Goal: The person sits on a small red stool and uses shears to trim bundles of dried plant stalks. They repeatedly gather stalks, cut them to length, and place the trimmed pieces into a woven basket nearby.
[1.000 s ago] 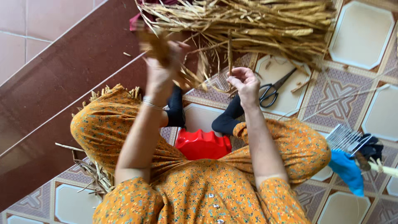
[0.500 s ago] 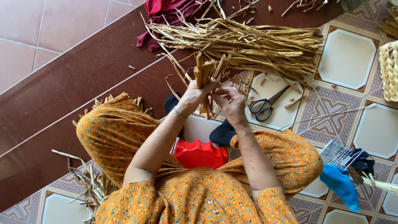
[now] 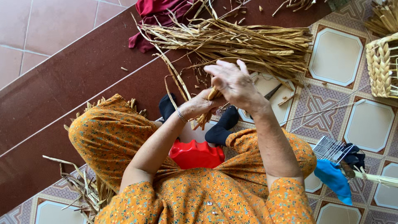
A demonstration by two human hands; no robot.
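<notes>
Both hands meet just in front of the big pile of dried straw (image 3: 232, 41), which I'll use as my landmark. My left hand (image 3: 203, 105) is clenched around a small bundle of straw strands (image 3: 205, 118), whose ends poke out below the fist on the side away from the pile. My right hand (image 3: 234, 83) lies over the top of that bundle with fingers spread and loosely curled; I can't tell whether it grips a strand or only presses on it.

I judge this to be the gathering and twisting step: a handful is collected and being worked together between the palms. The next move, as I read it, calls for a firm left grip while the right rolls or wraps the strands evenly, without letting brittle ends slip out.

The straw is flat, papery, pale gold, with frayed tips. Scissors (image 3: 271, 92) lie just below the pile, partly hidden by my right hand. A dark red cloth (image 3: 155, 12) sits at the pile's far left end. A woven basket (image 3: 381, 66) stands right of the pile, coarse and braided. A glossy red plastic stool (image 3: 195, 153) is well below the pile, between my knees.
</notes>
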